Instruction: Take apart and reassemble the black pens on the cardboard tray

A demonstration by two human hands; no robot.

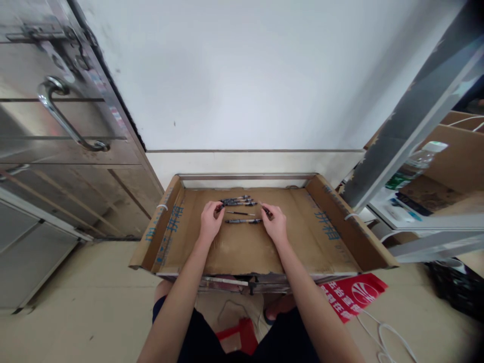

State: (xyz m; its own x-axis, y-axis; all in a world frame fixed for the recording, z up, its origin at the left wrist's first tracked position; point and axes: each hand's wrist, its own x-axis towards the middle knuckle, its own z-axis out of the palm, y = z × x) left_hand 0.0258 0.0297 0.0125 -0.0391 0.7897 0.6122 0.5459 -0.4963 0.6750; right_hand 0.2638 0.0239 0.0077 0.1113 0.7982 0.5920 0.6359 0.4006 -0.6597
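Several dark pens lie in a row on the flattened cardboard that covers a small table. My left hand rests on the cardboard with its fingers curled round the left end of one pen. My right hand is closed in a pinch on a small dark pen part at the right end of the row. Between my hands lie a thin pen refill and a single assembled pen.
A white wall stands behind the table. A metal door with a curved handle is at the left. At the right a shelf holds a plastic bottle and cardboard boxes. A red sign and white cable lie on the floor.
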